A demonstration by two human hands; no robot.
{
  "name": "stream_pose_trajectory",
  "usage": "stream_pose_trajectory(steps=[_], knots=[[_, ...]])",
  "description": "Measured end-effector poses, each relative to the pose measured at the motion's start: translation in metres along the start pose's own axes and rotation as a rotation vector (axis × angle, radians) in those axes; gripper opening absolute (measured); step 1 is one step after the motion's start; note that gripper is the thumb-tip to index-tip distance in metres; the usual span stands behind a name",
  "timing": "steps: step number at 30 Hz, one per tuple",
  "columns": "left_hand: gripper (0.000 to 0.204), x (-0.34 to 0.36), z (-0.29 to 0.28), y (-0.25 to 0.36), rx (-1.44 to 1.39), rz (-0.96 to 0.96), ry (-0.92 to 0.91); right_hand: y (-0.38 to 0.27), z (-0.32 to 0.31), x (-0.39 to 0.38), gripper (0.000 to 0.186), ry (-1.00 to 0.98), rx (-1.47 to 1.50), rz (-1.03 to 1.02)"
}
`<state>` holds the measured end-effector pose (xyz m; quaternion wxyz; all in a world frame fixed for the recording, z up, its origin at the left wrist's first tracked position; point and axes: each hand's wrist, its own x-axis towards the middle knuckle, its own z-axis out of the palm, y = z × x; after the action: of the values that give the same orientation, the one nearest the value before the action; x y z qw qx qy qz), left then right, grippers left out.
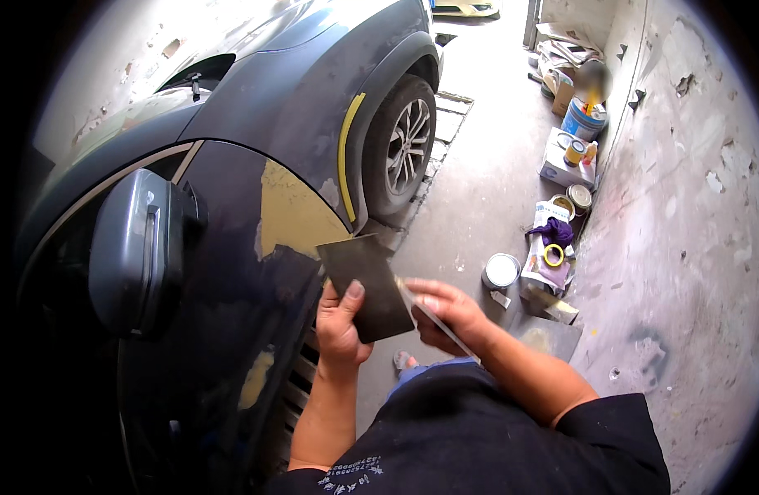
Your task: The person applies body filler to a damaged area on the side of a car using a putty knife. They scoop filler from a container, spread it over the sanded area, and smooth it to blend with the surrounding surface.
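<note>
My left hand [341, 327] grips a dark flat rectangular plate [365, 280], its thumb on the face. In my right hand [452, 317] is a thin, straight-edged scraper [445, 328], seen nearly edge-on and slightly blurred; its upper end meets or nearly meets the plate's right edge. Both hands are in front of my body, beside a dark car door [223, 206]. Yellowish filler covers a large patch [295, 213] at the door's upper front corner, just beyond the plate. Lower on the door is a smaller filler patch [256, 379].
The side mirror [130, 256] juts out at left. Yellow tape [347, 153] edges the arch by the front wheel [407, 148]. Along the right wall [685, 190] stand a white-topped can [502, 271], a purple cloth [554, 233], a tape roll [553, 255], a box [555, 171] and a blue bucket [582, 124].
</note>
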<state>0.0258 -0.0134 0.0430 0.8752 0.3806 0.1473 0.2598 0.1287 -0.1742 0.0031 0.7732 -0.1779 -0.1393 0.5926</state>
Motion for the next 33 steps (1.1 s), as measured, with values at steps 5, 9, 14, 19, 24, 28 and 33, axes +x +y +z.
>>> stream_pose_trajectory(steps=[5, 9, 14, 19, 24, 28, 33], knots=[[0.026, 0.0, 0.004, 0.009, 0.041, -0.026, -0.022, -0.009, -0.005, -0.003, 0.043, 0.05, -0.216, -0.03], [0.027, -0.004, -0.005, 0.012, 0.258, -0.096, -0.077, -0.004, -0.002, -0.003, 0.04, 0.241, -0.557, -0.07], [0.034, -0.013, -0.009, 0.017, 0.299, -0.224, -0.151, -0.03, 0.005, 0.012, 0.034, 0.286, -0.81, -0.325], [0.043, -0.022, 0.008, 0.018, 0.021, -0.217, -0.202, -0.033, 0.002, 0.005, 0.034, 0.064, -1.447, -0.526], [0.044, -0.02, -0.011, 0.033, 0.338, -0.412, -0.376, -0.056, 0.011, 0.014, 0.036, -0.125, -1.651, -0.584], [0.052, -0.014, -0.012, 0.03, 0.917, -0.666, -0.795, -0.067, 0.03, 0.032, 0.038, -0.114, -1.666, -0.719], [0.052, -0.021, -0.028, 0.031, 0.204, -0.467, -0.267, -0.058, 0.009, 0.02, 0.034, 0.038, -1.484, -0.625]])
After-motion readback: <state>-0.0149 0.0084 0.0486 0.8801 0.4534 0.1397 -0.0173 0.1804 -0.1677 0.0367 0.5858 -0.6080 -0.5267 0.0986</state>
